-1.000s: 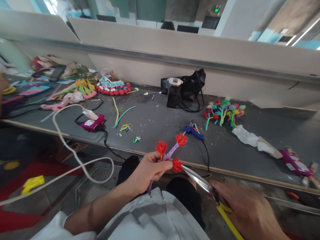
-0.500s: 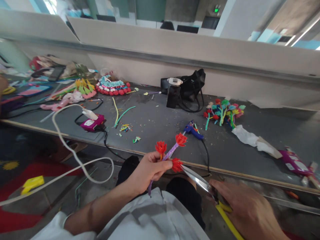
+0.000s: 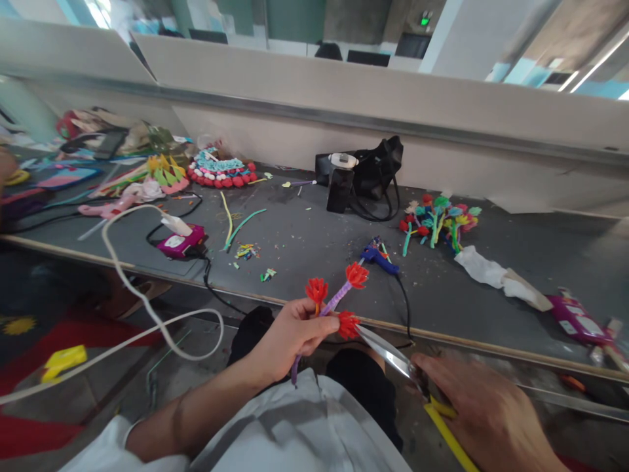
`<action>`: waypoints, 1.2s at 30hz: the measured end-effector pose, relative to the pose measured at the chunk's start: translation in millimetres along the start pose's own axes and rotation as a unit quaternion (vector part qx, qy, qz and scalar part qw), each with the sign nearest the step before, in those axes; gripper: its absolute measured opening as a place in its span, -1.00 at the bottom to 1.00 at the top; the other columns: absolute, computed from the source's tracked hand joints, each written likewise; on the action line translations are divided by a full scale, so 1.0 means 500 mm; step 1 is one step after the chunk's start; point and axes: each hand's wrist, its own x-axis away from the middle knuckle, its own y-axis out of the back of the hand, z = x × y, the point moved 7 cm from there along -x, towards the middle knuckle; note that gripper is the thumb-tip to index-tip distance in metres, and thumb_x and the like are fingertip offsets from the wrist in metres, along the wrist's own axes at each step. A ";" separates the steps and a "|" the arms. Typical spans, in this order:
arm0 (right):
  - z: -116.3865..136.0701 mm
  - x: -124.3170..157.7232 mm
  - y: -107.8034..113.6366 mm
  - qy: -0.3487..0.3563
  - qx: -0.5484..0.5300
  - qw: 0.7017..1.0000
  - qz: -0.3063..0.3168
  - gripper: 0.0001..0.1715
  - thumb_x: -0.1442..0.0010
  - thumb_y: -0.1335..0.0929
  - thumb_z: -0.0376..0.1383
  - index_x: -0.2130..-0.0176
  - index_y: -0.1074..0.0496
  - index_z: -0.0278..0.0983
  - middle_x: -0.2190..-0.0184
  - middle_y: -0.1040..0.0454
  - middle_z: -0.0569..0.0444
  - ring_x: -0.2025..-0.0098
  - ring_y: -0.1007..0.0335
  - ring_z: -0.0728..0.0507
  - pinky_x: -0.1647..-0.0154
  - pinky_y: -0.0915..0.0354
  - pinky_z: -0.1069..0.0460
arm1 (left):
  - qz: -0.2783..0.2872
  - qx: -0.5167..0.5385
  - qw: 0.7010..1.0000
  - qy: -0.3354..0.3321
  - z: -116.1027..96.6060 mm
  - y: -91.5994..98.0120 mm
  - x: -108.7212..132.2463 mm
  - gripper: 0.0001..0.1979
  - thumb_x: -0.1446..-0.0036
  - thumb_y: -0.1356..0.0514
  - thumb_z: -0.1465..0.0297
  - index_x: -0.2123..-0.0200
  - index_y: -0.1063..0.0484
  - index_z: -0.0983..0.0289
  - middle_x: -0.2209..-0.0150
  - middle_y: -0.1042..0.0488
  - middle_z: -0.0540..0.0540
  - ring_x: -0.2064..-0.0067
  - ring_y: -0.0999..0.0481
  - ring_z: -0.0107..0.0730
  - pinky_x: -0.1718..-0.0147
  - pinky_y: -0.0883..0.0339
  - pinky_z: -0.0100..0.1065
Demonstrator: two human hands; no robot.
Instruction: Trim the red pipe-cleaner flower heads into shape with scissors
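My left hand (image 3: 297, 334) pinches several pipe-cleaner flowers in front of the table's edge. Three red heads show: one red flower (image 3: 356, 275) on a purple stem, another (image 3: 316, 290) on an orange stem, and a lower red flower (image 3: 348, 325) beside my thumb. My right hand (image 3: 484, 406) is closed round the yellow handles of a pair of scissors (image 3: 393, 357). Their blade tips touch or nearly touch the lower flower. The blades look nearly closed; whether anything lies between them I cannot tell.
On the grey table (image 3: 314, 249) lie a blue glue gun (image 3: 381, 257), a black bag (image 3: 378, 170), a pile of pipe-cleaner flowers (image 3: 442, 219), purple power strips (image 3: 181, 241), (image 3: 580, 320) and trimmed scraps (image 3: 247, 251). A white cable (image 3: 142, 295) hangs over the front edge at left.
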 end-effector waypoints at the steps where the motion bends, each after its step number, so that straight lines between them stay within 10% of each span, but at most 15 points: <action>1: 0.002 0.000 0.000 0.003 0.002 1.000 -0.001 -0.72 -0.17 -0.31 -0.33 0.09 -0.39 -0.14 0.46 -0.53 0.23 0.50 -0.48 -0.05 0.46 -0.17 0.05 | 0.002 -0.001 1.000 0.000 0.000 -0.001 0.000 -0.71 0.01 -0.38 0.30 0.51 -0.33 0.28 0.72 -0.13 -0.20 0.69 0.06 -0.69 0.68 0.29 -0.47; 36: 0.000 -0.003 0.015 0.049 0.049 0.994 -0.089 -0.72 -0.26 -0.16 -0.45 0.11 -0.35 -0.25 0.55 -0.53 0.21 0.58 -0.47 -0.01 0.47 -0.22 0.08 | -0.007 0.020 1.000 -0.013 -0.004 0.007 -0.002 -0.62 0.01 -0.40 0.30 0.57 -0.23 0.27 0.72 -0.11 -0.21 0.69 0.05 -0.70 0.69 0.29 -0.47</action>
